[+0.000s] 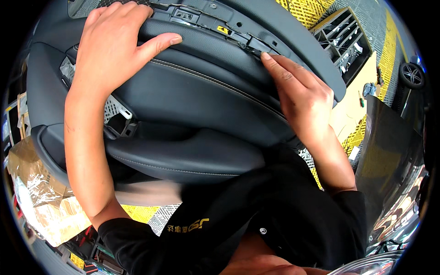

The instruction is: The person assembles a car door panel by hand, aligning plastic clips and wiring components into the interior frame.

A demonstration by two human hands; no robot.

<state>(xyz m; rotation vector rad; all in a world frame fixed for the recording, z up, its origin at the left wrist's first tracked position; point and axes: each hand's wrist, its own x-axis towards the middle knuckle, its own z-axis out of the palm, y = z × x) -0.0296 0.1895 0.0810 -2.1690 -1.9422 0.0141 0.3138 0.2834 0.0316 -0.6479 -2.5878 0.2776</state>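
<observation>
A black car door panel [201,91], leather-covered with light stitching, lies before me. My left hand [112,50] rests on its upper left part, thumb spread out and the other fingers reaching over the top edge. Along that edge an open slot [201,22] shows black fittings and a small yellow piece [223,30]. At the slot's right end my right hand [300,87] has its fingertips closed on a small dark strip [253,51]. How far the strip runs under the fingertips is hidden. The armrest [183,153] sits nearer my body.
A divided parts box [341,43] and a screwdriver with a green handle [361,101] are on a tan board [350,107] at right. A dark glossy car panel [385,146] stands right of me. Cardboard in clear plastic [43,192] lies at left.
</observation>
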